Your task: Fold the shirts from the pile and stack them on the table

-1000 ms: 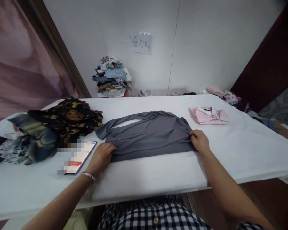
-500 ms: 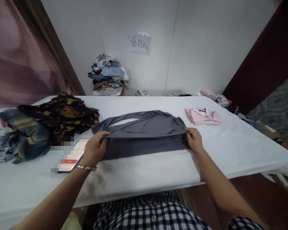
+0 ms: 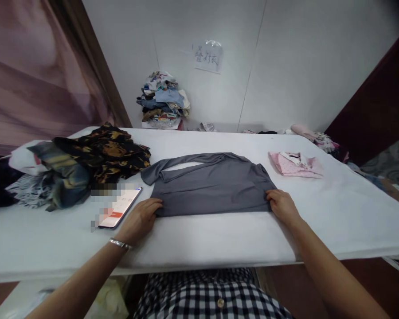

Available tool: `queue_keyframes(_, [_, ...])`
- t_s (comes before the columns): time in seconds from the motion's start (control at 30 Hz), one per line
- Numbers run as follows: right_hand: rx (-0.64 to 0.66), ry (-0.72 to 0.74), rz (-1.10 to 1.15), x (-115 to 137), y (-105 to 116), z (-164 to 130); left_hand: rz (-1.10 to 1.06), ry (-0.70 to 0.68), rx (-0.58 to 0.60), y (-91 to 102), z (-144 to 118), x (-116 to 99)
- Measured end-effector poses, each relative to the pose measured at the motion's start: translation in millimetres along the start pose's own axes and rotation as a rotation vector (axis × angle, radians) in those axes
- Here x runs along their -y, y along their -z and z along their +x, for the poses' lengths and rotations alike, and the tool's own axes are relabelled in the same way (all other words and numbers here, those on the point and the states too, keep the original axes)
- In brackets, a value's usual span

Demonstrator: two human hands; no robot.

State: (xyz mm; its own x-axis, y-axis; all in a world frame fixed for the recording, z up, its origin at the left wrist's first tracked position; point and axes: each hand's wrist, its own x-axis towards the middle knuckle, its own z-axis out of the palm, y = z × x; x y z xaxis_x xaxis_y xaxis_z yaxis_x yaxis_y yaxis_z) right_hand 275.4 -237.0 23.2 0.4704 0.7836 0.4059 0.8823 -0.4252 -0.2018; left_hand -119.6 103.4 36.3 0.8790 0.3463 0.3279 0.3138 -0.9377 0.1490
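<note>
A dark grey long-sleeved shirt [image 3: 213, 188] lies folded over on the table in front of me, one sleeve [image 3: 173, 164] stretched along its far side to the left. At its near left corner, my left hand [image 3: 142, 219] pinches the edge of the cloth, fingertips on the fabric. My right hand [image 3: 283, 207] is closed on the shirt's right edge, near the lower corner. The near edge runs almost straight between both hands. A phone [image 3: 121, 208] with a lit screen lies just left of my left hand.
Rumpled clothes, among them a black-and-gold patterned garment [image 3: 116, 153], are heaped on the left of the white table [image 3: 219, 243]. A folded pink shirt [image 3: 295, 165] lies at right. A clothes stack [image 3: 164, 99] stands by the wall, below a paper sign [image 3: 208, 57].
Both hands have brought the near part of the shirt down toward me, and its front layer now lies flat over the lower part. The view has shifted slightly left.
</note>
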Motion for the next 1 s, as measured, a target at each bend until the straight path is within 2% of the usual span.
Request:
queue_keyframes(0.17, [-0.080,0.079,0.007,-3,-3,-17,-0.007,0.056,0.024,8.0,-15,-12])
queue_keyframes(0.33, [0.058,0.221,0.136,1,-13,-28,0.038,0.078,0.076,8.0,-19,-14])
queue_keyframes(0.5, [0.023,0.213,0.129,-1,-20,-31,0.057,0.094,0.132,8.0,-8,-15])
queue_keyframes(0.67, [0.029,0.183,0.142,-3,-16,-31,0.032,0.112,0.174,16.5,-2,-16])
queue_keyframes(0.77, [-0.034,0.143,0.174,0,-10,-23,-0.045,0.195,0.191,29.1,8,-14])
queue_keyframes(0.87, [-0.057,0.117,0.239,13,-7,-5,-0.126,0.327,0.149,39.1,29,-10])
queue_keyframes(0.93, [-0.032,0.121,0.286,28,-7,16,-0.122,0.344,0.107,36.9,49,-5])
queue_keyframes(1.0, [0.004,0.130,0.325,47,-10,44,-0.080,0.288,0.097,26.1,72,0])
